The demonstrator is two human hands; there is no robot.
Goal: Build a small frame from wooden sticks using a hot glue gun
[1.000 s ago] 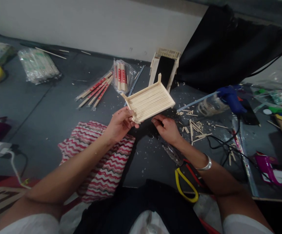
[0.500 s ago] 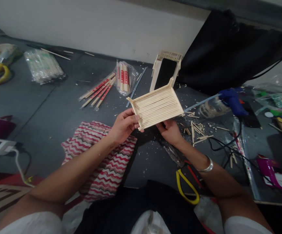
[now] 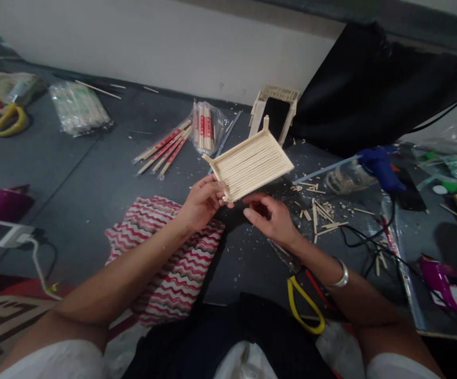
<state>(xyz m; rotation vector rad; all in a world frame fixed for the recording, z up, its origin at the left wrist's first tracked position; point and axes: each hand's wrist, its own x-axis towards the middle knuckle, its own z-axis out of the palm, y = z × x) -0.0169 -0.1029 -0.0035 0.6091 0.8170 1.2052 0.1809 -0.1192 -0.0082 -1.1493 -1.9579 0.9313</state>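
Note:
A small rectangular model piece made of thin wooden sticks (image 3: 254,163) is held up above the table, tilted, with short posts at its corners. My left hand (image 3: 201,206) grips its lower left corner between thumb and fingers. Just below its lower edge, my right hand (image 3: 272,217) is apart from it, fingers loosely bent and thumb spread, with nothing visible in them. Beneath my left forearm lies a striped cloth (image 3: 173,258). Cut stick pieces (image 3: 323,213) are scattered right of my right hand.
A blue glue gun (image 3: 380,163) rests by a clear jar (image 3: 349,176), its black cord trailing right. Wrapped sticks (image 3: 165,147) and a bagged bundle (image 3: 207,126) lie behind. Yellow-handled scissors (image 3: 305,305) sit at the front edge. A phone (image 3: 276,116) leans on another stick model at the back.
My right hand has let go of the stick piece and drawn slightly away below it. The piece has shifted a little left and down in my left hand.

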